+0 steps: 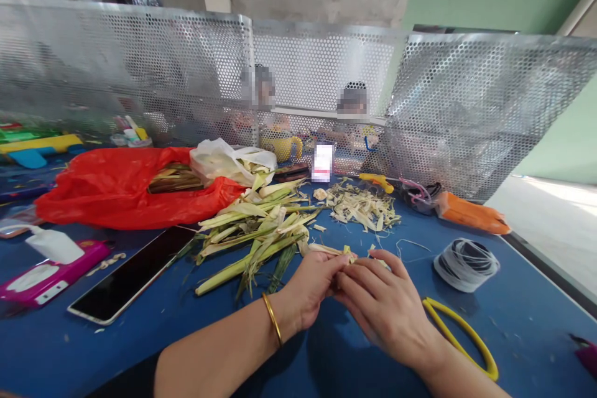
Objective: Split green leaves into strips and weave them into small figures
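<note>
My left hand (317, 286), with a gold bangle at the wrist, pinches a pale strip of corn husk (326, 249) in front of me. Against it lies my right hand (382, 298), its fingers curled in at the same spot; a small yellowish bit shows between the fingertips. Most of what the right fingers grip is hidden. Just beyond my left hand spreads a pile of long green-yellow corn husks (261, 230). A heap of short husk scraps (366, 205) lies past my right hand.
A red plastic bag (112, 199), black tablet (135, 273) and magenta power strip (56, 280) lie left. To the right are a spool of white string (466, 265), a yellow ring (461, 329) and an orange packet (473, 212). Perforated metal panels (321, 62) stand behind; two people sit beyond.
</note>
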Tool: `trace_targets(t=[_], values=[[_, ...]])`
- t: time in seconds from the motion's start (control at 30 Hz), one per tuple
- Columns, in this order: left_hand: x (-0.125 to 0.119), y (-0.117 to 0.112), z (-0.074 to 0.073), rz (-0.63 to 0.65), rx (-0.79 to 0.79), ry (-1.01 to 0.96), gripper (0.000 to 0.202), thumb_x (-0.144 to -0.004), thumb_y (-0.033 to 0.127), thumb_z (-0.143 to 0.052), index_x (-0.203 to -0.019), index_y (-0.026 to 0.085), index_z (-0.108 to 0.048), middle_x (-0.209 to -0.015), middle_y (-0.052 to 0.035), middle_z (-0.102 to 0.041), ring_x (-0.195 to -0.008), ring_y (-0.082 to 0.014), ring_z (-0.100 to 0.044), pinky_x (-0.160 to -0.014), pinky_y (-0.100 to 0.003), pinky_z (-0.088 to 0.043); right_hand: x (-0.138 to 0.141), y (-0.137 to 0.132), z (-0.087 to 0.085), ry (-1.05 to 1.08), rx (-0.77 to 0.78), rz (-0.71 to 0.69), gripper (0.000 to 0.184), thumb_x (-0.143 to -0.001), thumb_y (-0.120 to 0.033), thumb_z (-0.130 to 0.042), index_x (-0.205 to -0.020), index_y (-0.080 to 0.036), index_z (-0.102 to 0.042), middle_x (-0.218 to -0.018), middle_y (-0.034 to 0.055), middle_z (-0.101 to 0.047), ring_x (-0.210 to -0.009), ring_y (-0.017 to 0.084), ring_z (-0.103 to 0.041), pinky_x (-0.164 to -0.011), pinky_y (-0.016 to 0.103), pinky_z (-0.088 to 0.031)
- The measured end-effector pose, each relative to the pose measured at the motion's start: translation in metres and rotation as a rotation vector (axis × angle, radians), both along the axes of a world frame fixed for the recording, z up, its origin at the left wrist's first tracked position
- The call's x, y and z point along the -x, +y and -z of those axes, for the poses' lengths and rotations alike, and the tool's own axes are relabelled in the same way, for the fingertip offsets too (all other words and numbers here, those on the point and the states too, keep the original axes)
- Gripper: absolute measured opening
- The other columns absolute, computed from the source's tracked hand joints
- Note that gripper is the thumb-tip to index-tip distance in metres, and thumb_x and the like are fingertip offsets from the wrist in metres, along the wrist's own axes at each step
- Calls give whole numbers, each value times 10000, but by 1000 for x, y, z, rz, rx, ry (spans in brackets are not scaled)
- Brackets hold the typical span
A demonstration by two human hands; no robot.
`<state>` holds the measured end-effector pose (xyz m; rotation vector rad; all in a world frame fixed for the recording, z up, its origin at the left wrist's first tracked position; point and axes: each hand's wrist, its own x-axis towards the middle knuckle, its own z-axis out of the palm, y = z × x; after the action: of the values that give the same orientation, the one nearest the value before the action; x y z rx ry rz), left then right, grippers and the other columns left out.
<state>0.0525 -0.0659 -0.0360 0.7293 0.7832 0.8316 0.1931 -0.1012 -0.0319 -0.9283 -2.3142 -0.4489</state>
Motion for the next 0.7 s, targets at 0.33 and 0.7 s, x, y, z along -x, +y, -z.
trace_targets(t=[0.33, 0.7], values=[[-5, -10, 3, 309, -296, 366, 103, -678, 214, -570, -626, 135, -611, -544, -13, -608, -479, -143, -583, -516, -253, -411, -2, 8, -5, 347, 447, 150, 70, -857, -262, -621, -800, -225, -636, -721, -4, -596, -684, 159, -563, -665, 294, -398], [2, 4, 5, 132, -74, 28, 255, -665, 357, -733, -776, 131, -692, -674, 0, -609, -577, -85, -532, -603, -226, -476, -1, 3, -2, 281, 191, 148, 100, -900, -154, -501, -813, -201, -512, -683, -12, -578, -644, 144, -530, -718, 300, -371]])
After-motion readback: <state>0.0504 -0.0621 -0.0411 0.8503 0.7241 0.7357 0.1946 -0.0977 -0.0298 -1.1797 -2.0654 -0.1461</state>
